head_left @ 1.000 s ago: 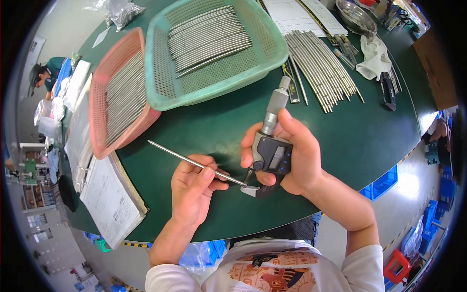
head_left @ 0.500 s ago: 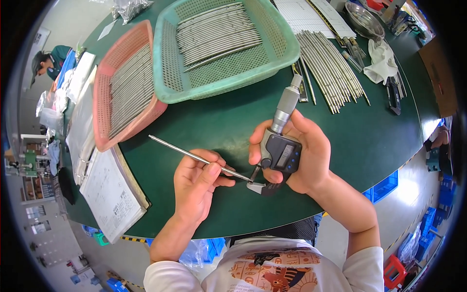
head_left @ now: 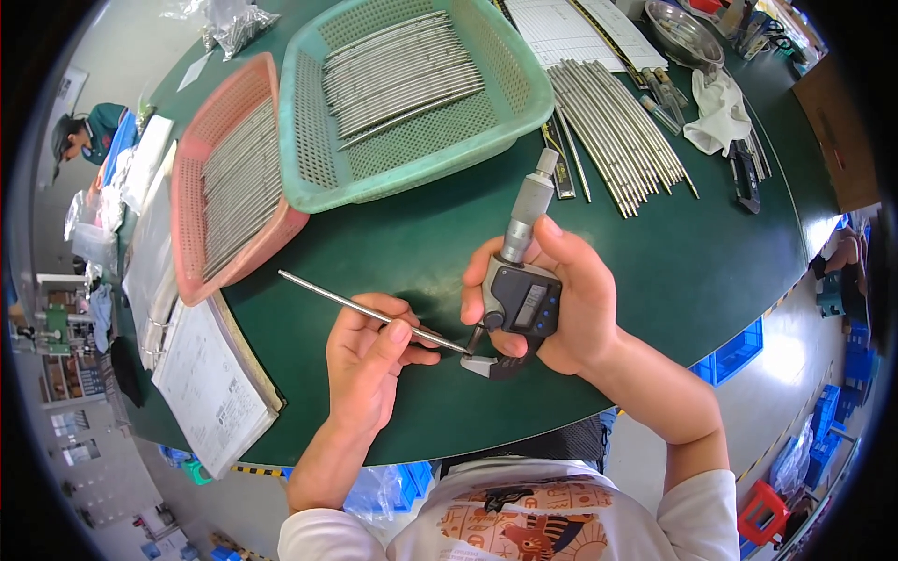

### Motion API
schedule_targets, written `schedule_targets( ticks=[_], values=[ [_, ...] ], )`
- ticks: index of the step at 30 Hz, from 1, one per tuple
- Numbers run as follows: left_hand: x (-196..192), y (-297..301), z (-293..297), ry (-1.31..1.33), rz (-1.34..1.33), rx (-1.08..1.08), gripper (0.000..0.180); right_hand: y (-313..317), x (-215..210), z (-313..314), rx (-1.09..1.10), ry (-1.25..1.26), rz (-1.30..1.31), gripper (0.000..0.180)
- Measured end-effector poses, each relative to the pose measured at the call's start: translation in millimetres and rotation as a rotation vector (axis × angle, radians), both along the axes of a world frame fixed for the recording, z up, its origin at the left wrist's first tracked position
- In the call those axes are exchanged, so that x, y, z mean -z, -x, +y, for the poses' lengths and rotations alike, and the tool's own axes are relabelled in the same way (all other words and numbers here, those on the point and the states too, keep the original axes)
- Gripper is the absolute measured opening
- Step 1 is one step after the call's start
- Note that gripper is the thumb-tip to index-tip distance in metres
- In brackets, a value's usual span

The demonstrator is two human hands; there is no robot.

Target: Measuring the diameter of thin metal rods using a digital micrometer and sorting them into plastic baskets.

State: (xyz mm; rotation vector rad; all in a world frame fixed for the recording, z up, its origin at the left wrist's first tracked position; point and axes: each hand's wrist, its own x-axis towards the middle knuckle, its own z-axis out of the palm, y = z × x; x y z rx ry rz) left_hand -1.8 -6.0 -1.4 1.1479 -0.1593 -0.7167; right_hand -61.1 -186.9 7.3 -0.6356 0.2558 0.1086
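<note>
Clearly the thin steel rod (head_left: 369, 310) is light, stiff and slick — it looks best pinched near the measured end, where the left hand (head_left: 369, 369) has its grip closed on it, the free end pointing to ten o'clock. Its tip sits in the anvil gap of the digital micrometer (head_left: 517, 299), on which the right hand (head_left: 571, 299) is wrapped tight. Beneath lies a green counter (head_left: 402, 252) — baskets of rods (head_left: 402, 84) at twelve o'clock, a workshop floor beyond its edge.

Bright, even light from overhead. Soft short shadows under both hands on the green table (head_left: 393, 243). Glare on the floor (head_left: 790, 360) at right, maybe daylight. Strong fisheye bend and black vignette at the rim. Centre sharp, edges smeared.
</note>
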Motion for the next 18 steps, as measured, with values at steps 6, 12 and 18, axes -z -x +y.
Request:
schedule_targets(
  ticks=[6,12,18],
  values=[
    [1.6,0.0,0.2,-0.008,-0.008,-0.009,0.019,-0.9,-1.0,1.1,-0.011,0.043,0.0,0.058],
    [0.0,-1.3,0.3,0.028,0.013,0.007,0.02,-2.8,-1.6,1.4,0.008,0.05,0.079,0.062],
    [-1.3,-1.8,1.0,0.085,0.028,0.047,0.022,-2.8,0.0,-1.3,-0.017,-0.029,0.116,0.059]
  ],
)
